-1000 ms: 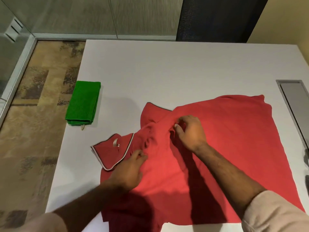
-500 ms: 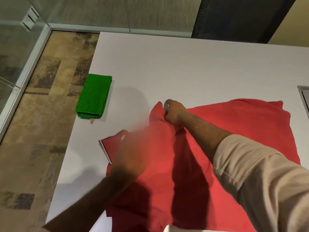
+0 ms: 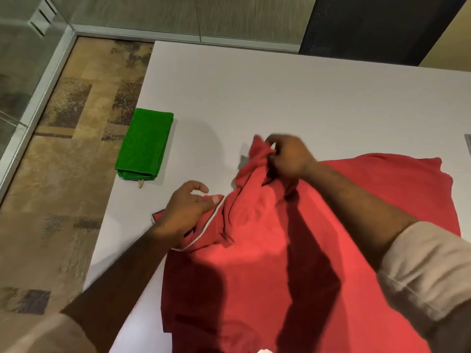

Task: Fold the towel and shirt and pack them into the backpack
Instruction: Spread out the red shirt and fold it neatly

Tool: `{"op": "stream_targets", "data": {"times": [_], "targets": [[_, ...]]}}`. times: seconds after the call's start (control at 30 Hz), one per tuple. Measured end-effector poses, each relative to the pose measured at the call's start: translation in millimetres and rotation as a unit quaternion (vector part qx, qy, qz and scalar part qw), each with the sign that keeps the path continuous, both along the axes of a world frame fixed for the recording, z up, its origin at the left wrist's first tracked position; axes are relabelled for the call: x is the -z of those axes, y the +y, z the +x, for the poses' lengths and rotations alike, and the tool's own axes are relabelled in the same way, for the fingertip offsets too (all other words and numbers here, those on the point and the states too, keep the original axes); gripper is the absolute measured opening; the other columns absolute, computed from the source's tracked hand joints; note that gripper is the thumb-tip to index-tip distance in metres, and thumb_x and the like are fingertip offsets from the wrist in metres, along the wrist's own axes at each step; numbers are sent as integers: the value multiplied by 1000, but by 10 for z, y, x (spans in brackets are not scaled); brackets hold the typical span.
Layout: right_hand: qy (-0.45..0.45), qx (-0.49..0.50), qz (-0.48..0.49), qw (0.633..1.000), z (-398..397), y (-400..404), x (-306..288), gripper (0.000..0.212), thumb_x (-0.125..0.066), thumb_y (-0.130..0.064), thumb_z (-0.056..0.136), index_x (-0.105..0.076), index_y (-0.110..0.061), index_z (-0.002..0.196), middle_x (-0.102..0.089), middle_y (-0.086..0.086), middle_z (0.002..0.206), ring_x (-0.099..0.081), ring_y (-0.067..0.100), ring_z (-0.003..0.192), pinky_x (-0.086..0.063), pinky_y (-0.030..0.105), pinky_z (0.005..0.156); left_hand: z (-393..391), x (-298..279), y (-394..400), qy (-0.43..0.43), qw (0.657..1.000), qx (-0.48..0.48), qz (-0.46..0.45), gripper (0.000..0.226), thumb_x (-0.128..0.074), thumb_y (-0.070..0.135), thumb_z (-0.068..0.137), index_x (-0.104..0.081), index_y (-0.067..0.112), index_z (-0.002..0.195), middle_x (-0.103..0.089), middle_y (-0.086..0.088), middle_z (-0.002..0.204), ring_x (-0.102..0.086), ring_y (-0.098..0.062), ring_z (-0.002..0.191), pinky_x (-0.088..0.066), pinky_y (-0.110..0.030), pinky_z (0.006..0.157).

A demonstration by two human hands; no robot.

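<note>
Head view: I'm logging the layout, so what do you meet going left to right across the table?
Green towel → left hand → right hand gripping the red shirt's bunched edge → shirt's spread body.

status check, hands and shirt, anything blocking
Right hand pinching a raised bunch of the red shirt. Left hand resting on its collar, fingers relaxed. Green towel already folded, off to the side. Nothing blocking.
</note>
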State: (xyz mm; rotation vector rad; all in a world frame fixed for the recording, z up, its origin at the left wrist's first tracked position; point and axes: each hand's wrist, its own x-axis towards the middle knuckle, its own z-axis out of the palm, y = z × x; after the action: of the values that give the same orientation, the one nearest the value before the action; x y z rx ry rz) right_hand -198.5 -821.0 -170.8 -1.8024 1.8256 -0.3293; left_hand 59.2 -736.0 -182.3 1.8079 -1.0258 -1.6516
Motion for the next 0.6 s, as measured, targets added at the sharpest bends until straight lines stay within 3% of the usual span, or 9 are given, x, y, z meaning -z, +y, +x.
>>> {"op": "stream_targets", "data": {"times": [0.1,0.2,0.3,0.37,0.4,0.47,0.53,0.6], "targets": [[-36,54,-70,995,-134,-323,-381,21,-58,-5,75,-68,-15,91,-63,7,76,-64,32,78,-46,30,68,57,-154,-105,68,997,-13,-40,11,-70,4,88,-68,13,94,-73,-7,77,-68,-19,70,-55,-26,67],[-162,154,-113,968,-101,-609,-651,13,-53,-11,74,-60,-22,76,-65,9,70,-66,33,65,-56,50,61,84,-173,-247,78,995,-64,23,9,-64,8,93,-71,11,98,-75,-9,88,-68,-19,77,-57,-26,67],[-312,225,-120,915,-34,-770,-777,21,-53,2,83,-57,-15,94,-59,8,71,-60,23,54,-53,39,50,120,-144,-327,129,966,-185,127,19,-65,29,94,-70,13,84,-71,-5,73,-63,-18,67,-53,-29,62],[-378,236,-105,889,-47,-784,-698,27,-60,-3,87,-53,-13,110,-56,6,86,-58,17,65,-53,34,57,132,-120,-352,124,965,-183,140,36,-67,50,88,-67,15,78,-69,-5,68,-60,-17,67,-48,-32,67],[-373,242,-99,890,-72,-753,-595,33,-63,-9,85,-52,-14,116,-55,5,95,-60,18,74,-54,34,64,120,-133,-341,131,968,-168,133,41,-64,53,89,-69,13,82,-72,-5,71,-65,-19,72,-51,-33,75],[-297,253,-87,917,-145,-608,-336,42,-65,-16,81,-55,-14,122,-55,4,108,-63,22,92,-55,36,77,93,-118,-305,146,977,-120,101,52,-63,57,86,-70,9,106,-77,-9,94,-71,-27,94,-53,-39,92],[-229,245,-73,939,-206,-379,-83,42,-65,-13,84,-57,-10,124,-58,2,113,-63,20,99,-53,33,87,78,-74,-253,54,996,-60,43,75,-75,60,74,-56,15,131,-67,-6,122,-67,-23,107,-51,-37,97],[-179,224,-64,956,-265,-110,137,38,-63,-11,86,-58,-8,124,-62,3,118,-61,16,101,-50,31,95,108,-5,-209,-150,986,61,-44,91,-81,61,66,-44,23,140,-53,0,132,-57,-17,116,-46,-34,100]]}}
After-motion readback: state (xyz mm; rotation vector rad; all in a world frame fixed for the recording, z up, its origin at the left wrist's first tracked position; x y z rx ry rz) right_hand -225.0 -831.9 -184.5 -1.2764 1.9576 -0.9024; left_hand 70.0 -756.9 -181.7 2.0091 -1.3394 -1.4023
